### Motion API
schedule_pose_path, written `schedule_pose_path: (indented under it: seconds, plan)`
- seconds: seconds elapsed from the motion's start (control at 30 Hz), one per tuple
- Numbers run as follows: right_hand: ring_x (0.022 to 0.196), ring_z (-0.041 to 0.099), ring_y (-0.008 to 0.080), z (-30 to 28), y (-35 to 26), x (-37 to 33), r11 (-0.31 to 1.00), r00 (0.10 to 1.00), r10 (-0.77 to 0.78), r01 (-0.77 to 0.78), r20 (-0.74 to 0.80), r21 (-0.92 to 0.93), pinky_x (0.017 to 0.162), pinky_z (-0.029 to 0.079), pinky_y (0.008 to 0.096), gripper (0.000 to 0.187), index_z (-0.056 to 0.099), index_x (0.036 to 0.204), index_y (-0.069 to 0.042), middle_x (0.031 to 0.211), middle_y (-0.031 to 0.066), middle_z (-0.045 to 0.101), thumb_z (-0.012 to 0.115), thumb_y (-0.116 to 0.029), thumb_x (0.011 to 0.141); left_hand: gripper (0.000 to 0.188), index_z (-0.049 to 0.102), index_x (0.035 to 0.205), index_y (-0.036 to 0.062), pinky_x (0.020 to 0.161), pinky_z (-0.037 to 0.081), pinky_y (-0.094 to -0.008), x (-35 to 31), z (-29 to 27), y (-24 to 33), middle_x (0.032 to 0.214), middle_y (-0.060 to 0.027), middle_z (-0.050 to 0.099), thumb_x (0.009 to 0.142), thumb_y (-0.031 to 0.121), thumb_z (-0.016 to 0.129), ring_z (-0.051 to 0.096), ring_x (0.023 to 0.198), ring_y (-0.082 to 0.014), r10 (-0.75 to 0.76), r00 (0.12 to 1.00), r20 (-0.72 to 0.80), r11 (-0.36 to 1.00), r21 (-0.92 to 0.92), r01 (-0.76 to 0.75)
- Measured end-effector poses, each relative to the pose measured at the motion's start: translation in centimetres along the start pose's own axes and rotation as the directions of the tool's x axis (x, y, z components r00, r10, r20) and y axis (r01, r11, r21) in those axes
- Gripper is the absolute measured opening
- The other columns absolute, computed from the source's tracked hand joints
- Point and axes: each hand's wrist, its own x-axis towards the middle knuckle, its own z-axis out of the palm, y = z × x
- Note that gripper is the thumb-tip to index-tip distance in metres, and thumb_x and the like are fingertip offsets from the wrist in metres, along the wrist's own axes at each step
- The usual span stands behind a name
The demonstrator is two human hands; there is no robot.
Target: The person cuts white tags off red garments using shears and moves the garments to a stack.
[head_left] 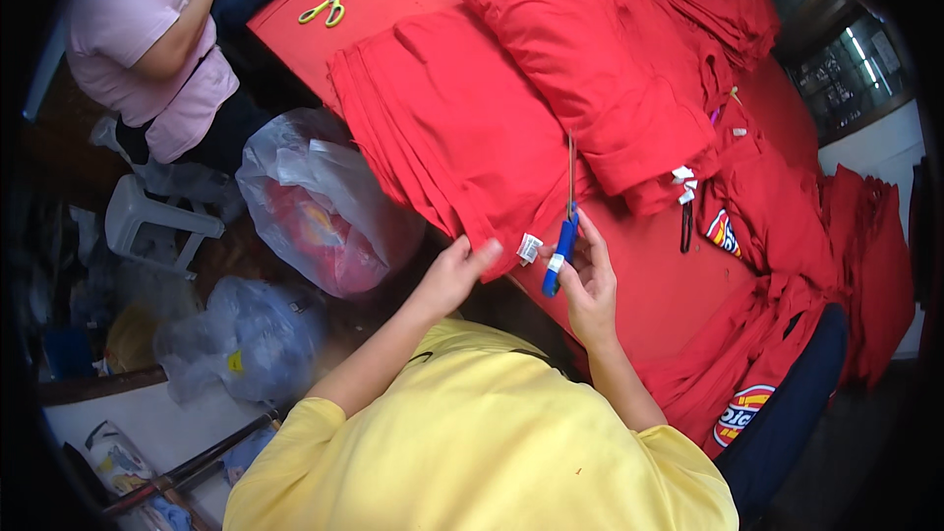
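My left hand [454,280] grips the near corner of a red garment [462,128], thumb on top and fingers partly hidden under the cloth. The garment lies in a flat, layered stack at the table's near edge. A small white label [529,248] sticks out from that corner, between my two hands. In my right hand [592,283] is a pair of blue-handled scissors [564,248], seen nearly edge-on. Their thin blades point away from me, over the red cloth. My right fingertips are close to the label; whether they touch it I cannot tell.
More red garments [590,69] are heaped on the red table [654,285]. Yellow-handled scissors [327,8] lie at the far left. A clear bag with red cloth [324,206] and a white stool [157,221] stand left. A person in pink [147,49] works beyond.
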Motion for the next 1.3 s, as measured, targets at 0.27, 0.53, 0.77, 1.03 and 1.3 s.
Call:
schedule_pose_path:
  seconds: [0.27, 0.53, 0.77, 1.03, 1.3]
  plan:
    - [0.097, 0.062, 0.0184, -3.2, 1.9, -6.2, 0.916, 0.986, 0.132, -0.08, 0.106, -0.394, 0.084, 0.05, 0.0297, 0.059, 0.037, 0.141, 0.001, 0.11, 0.0107, 0.058, 0.06, -0.001, 0.087, 0.018, 0.062, 0.106, -0.0029, 0.08, 0.049, -0.0261, -0.2, 1.1, 0.5, 0.101, -0.0064, 0.066, 0.093, 0.009, 0.057, 0.061, 0.089, -0.0107, 0.033, 0.993, -0.111, 0.962, -0.267, -0.062]
    - [0.072, 0.062, 0.0233, -1.0, -0.2, -6.3, 0.722, 0.975, -0.016, 0.163, 0.22, -0.672, 0.065, 0.05, 0.0341, 0.062, 0.042, 0.138, -0.003, 0.088, 0.0139, 0.056, 0.068, -0.007, 0.082, 0.023, 0.057, 0.113, -0.0049, 0.088, 0.053, -0.0324, -0.1, 0.9, 4.9, 0.108, -0.0113, 0.064, 0.09, -0.001, 0.054, 0.063, 0.1, -0.0182, 0.015, 0.998, -0.058, 0.926, -0.375, -0.036]
    - [0.066, 0.06, 0.0223, -0.4, -0.6, -5.1, 0.706, 0.963, -0.079, 0.237, 0.259, -0.667, 0.061, 0.05, 0.0334, 0.062, 0.04, 0.138, -0.001, 0.088, 0.0135, 0.056, 0.066, -0.004, 0.082, 0.025, 0.056, 0.115, -0.0045, 0.085, 0.055, -0.0321, 0.1, 0.5, 4.3, 0.108, -0.0116, 0.064, 0.089, -0.003, 0.055, 0.064, 0.098, -0.0188, 0.043, 0.996, -0.073, 0.971, -0.231, -0.059]
    - [0.066, 0.06, 0.0217, 0.0, -0.7, -4.8, 0.702, 0.969, -0.064, 0.213, 0.238, -0.679, 0.059, 0.05, 0.0333, 0.062, 0.039, 0.138, 0.0, 0.09, 0.0135, 0.057, 0.066, -0.004, 0.083, 0.026, 0.058, 0.114, -0.0022, 0.082, 0.056, -0.0321, 0.0, 1.0, 5.2, 0.107, -0.011, 0.064, 0.089, -0.004, 0.056, 0.064, 0.097, -0.0179, 0.038, 0.996, -0.08, 0.931, -0.36, -0.065]
    - [0.068, 0.06, 0.0233, 0.3, -1.5, -4.4, 0.717, 0.969, -0.044, 0.2, 0.244, -0.668, 0.063, 0.049, 0.0338, 0.061, 0.039, 0.138, 0.0, 0.089, 0.0139, 0.056, 0.065, -0.004, 0.083, 0.026, 0.061, 0.111, -0.0033, 0.077, 0.049, -0.0239, 0.1, 1.1, 5.3, 0.097, -0.0063, 0.066, 0.085, -0.004, 0.06, 0.06, 0.084, -0.0096, 0.087, 0.993, -0.078, 0.95, -0.292, -0.106]
